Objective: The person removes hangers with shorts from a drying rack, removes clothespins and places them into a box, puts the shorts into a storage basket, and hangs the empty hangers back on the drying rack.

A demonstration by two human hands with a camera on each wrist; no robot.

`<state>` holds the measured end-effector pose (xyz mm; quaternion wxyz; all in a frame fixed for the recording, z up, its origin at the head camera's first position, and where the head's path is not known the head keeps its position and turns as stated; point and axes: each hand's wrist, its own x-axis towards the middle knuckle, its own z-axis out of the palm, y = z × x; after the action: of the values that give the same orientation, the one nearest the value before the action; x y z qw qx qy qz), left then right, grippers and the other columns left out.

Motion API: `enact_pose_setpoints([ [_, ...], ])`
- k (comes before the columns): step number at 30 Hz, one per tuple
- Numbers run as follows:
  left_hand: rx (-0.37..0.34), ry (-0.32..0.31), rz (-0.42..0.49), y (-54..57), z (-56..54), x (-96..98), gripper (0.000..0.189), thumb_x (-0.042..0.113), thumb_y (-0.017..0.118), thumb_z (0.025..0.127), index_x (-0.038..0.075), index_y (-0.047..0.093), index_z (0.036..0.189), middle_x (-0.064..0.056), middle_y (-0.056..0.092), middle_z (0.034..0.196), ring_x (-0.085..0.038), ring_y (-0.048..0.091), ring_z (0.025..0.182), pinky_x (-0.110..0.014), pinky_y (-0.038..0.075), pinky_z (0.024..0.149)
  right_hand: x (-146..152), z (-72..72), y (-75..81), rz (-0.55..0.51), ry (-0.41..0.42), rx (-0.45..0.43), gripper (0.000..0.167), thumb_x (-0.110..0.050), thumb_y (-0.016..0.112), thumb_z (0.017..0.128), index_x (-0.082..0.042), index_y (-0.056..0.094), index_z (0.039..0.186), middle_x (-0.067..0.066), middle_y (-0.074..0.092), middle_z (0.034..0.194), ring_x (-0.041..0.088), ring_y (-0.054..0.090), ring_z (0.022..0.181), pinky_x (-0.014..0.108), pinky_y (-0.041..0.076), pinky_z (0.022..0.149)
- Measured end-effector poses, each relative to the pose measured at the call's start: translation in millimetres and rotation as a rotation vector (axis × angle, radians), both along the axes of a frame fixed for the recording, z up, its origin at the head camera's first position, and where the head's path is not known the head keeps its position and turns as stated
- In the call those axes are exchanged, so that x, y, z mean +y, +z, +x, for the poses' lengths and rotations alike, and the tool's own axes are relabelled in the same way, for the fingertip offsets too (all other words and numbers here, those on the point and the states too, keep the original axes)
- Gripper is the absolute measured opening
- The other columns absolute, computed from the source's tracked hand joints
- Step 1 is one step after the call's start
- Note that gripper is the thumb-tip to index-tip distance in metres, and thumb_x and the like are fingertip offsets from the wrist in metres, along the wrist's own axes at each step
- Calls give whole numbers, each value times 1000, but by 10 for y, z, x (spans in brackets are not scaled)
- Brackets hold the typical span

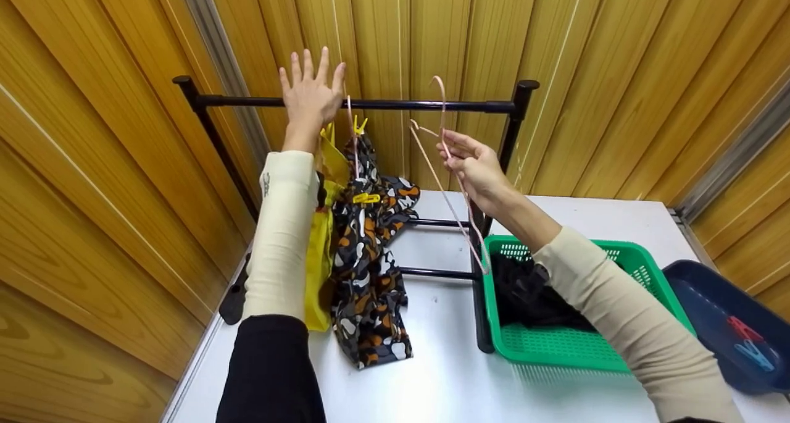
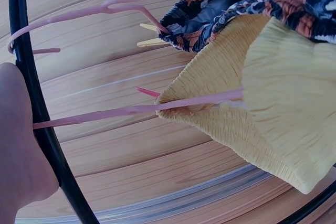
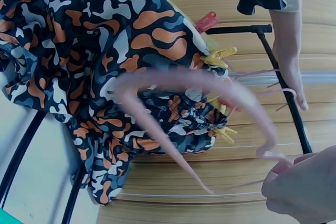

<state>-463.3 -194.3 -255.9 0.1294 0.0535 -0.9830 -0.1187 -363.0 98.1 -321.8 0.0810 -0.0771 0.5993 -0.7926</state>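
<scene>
My left hand (image 1: pixel 311 96) is at the black rail (image 1: pixel 395 105), fingers straight and spread, beside the hooks of the hung garments. My right hand (image 1: pixel 472 163) pinches a bare pink hanger (image 1: pixel 442 92) just below its hook, the hook pointing up in front of the rail. In the right wrist view this hanger (image 3: pixel 184 78) overlaps a camouflage garment (image 3: pixel 157 40). That garment hangs from the rail on a pink hanger, with yellow clips (image 1: pixel 366 198) on it. Left of it, partly behind my left arm, hangs a yellow garment (image 2: pixel 294 87), also on a pink hanger.
A green basket (image 1: pixel 555 349) holding black cloth (image 1: pixel 531 293) stands right of the rack on the white surface. Beside it lies a navy tray (image 1: pixel 691 287) with a red clip (image 1: pixel 744 329) and a light blue clip (image 1: pixel 754 355). Wood-grain walls (image 1: pixel 617 102) enclose the back and sides.
</scene>
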Motion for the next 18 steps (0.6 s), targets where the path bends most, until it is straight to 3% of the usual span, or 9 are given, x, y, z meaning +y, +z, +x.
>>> enact_pose_setpoints([
  [6,3,10,-6,-7,-1,20,69,65,1,103,33,-7,164,-4,-12,172,-28,-17,159,-51,-14,127,-54,-98,-138,18,49,4,72,21,40,93,-6,32,159,18,41,158,17,54,112,19,51,86],
  [13,13,15,-1,-28,18,60,68,65,2,103,34,-5,164,-4,-9,172,-28,-14,160,-51,-12,128,-36,-195,-347,103,87,29,78,23,42,91,-8,29,161,18,39,158,11,59,98,19,52,82],
  [18,25,18,3,-24,18,40,68,64,3,103,34,-3,164,-5,-7,172,-28,-13,160,-50,-12,128,-23,-230,-463,207,111,80,77,20,48,92,-7,30,160,19,40,159,9,63,98,20,54,83],
])
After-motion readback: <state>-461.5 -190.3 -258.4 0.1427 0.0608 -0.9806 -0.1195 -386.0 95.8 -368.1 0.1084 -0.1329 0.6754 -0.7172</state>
